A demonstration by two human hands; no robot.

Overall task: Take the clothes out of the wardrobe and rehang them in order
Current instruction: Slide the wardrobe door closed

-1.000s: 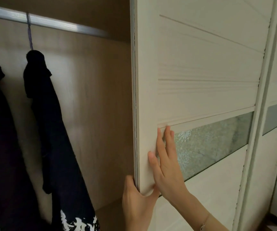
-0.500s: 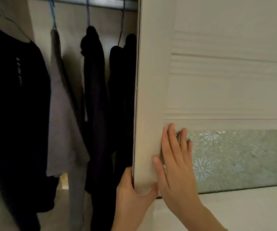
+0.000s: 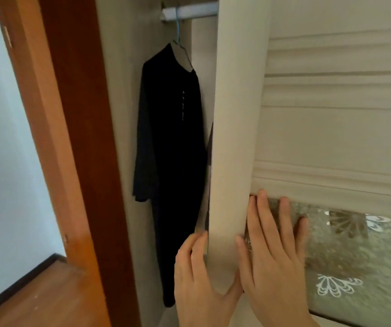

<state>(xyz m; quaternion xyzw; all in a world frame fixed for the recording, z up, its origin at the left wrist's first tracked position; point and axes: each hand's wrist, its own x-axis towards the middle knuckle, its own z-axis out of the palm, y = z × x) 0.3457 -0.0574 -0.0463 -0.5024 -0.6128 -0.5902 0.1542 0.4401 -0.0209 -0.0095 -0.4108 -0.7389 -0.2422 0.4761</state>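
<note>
A cream sliding wardrobe door (image 3: 237, 114) covers most of the wardrobe, leaving a narrow gap on the left. In that gap a black long-sleeved garment (image 3: 171, 149) hangs from a blue hanger (image 3: 178, 27) on the metal rail (image 3: 189, 13). My left hand (image 3: 197, 279) curls around the door's left edge, fingers behind it. My right hand (image 3: 272, 251) lies flat on the door's front, fingers spread over the edge of the frosted flower-pattern glass panel (image 3: 354, 256). The other clothes are hidden behind the door.
A brown wooden door frame (image 3: 72, 138) stands directly left of the wardrobe side wall (image 3: 128, 114). Beyond it are a pale wall (image 3: 1, 138) and a wooden floor (image 3: 36, 296) with a dark skirting board.
The sliding door has travelled left with both hands on it, narrowing the opening. Several hanging garments seen before are now covered, and only the black one at the far left shows.
</note>
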